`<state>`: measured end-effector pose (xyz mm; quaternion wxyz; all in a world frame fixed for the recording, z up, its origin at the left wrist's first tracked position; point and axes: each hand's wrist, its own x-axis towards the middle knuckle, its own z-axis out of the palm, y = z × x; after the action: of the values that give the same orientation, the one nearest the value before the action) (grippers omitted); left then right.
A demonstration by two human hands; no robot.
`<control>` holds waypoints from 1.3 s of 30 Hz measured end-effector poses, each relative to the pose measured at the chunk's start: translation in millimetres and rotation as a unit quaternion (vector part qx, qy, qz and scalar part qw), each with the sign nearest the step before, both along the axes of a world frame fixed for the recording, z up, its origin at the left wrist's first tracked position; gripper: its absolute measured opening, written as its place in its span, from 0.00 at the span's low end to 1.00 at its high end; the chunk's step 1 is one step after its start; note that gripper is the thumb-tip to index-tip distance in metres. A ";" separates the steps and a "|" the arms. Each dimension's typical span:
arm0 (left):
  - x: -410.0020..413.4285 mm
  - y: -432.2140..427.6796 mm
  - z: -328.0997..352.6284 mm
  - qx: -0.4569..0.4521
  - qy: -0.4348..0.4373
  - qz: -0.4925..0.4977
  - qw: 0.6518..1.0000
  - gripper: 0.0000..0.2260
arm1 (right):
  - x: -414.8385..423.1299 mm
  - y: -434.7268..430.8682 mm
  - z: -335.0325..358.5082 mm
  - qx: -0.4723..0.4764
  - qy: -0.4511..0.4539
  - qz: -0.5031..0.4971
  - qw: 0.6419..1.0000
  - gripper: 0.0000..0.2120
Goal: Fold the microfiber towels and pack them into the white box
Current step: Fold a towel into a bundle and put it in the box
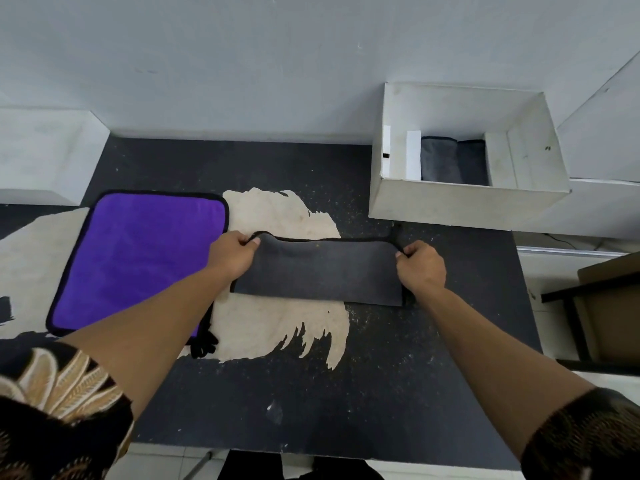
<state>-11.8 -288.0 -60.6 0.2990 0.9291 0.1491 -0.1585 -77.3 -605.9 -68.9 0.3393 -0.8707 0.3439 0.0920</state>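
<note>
A dark grey towel (pixel 320 271) lies folded into a wide strip in the middle of the table. My left hand (pixel 233 252) pinches its far left corner and my right hand (pixel 420 263) pinches its far right corner, lifting the far edge slightly. A purple towel (pixel 138 261) with black trim lies flat to the left, partly under my left forearm. The white box (pixel 464 202) stands at the far right of the table, and inside it lie two folded grey towels (pixel 452 161) side by side.
The table (pixel 381 375) is black with worn pale patches. Another white box (pixel 45 157) sits at the far left against the wall. A brown cardboard box on a dark frame (pixel 609 306) stands off the table's right edge.
</note>
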 end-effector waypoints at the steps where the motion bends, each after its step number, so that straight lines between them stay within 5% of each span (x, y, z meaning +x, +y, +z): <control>1: 1.7 -1.0 -0.3 0.009 -0.010 0.016 1.000 0.09 | -0.4 -0.1 0.2 -0.002 -0.001 0.000 1.000 0.10; 8: -3.1 5.1 -4.7 0.019 0.025 0.055 0.998 0.14 | -5.5 1.1 3.7 0.015 -0.010 0.002 1.000 0.12; 13: -15.7 8.0 9.9 0.137 0.131 -0.058 0.980 0.33 | -18.8 4.7 13.5 0.026 0.032 0.037 0.998 0.27; 21: -36.3 16.6 22.8 0.230 0.169 -0.125 0.950 0.27 | -41.3 8.2 13.2 -0.011 0.036 0.076 0.996 0.26; 24: -48.5 -1.6 24.9 0.266 0.021 -0.164 0.949 0.29 | -47.0 31.3 18.8 -0.146 -0.019 0.143 0.979 0.29; 27: -57.5 -40.0 12.0 0.221 -0.104 -0.274 0.930 0.31 | -39.0 72.0 17.8 -0.183 -0.058 0.267 0.945 0.32; 32: -75.1 -65.5 -32.5 0.227 -0.058 -0.409 0.882 0.30 | -39.5 89.3 -18.3 -0.189 0.030 0.362 0.913 0.32; 39: -72.6 -1.4 -40.8 0.263 -0.009 -0.306 0.915 0.35 | -58.7 44.8 -30.0 -0.235 0.064 0.329 0.912 0.34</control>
<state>-84.4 -289.4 -101.4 -0.0177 0.9758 -0.1094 -0.1886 -135.9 -561.1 -98.9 0.0524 -0.9815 0.0707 0.1703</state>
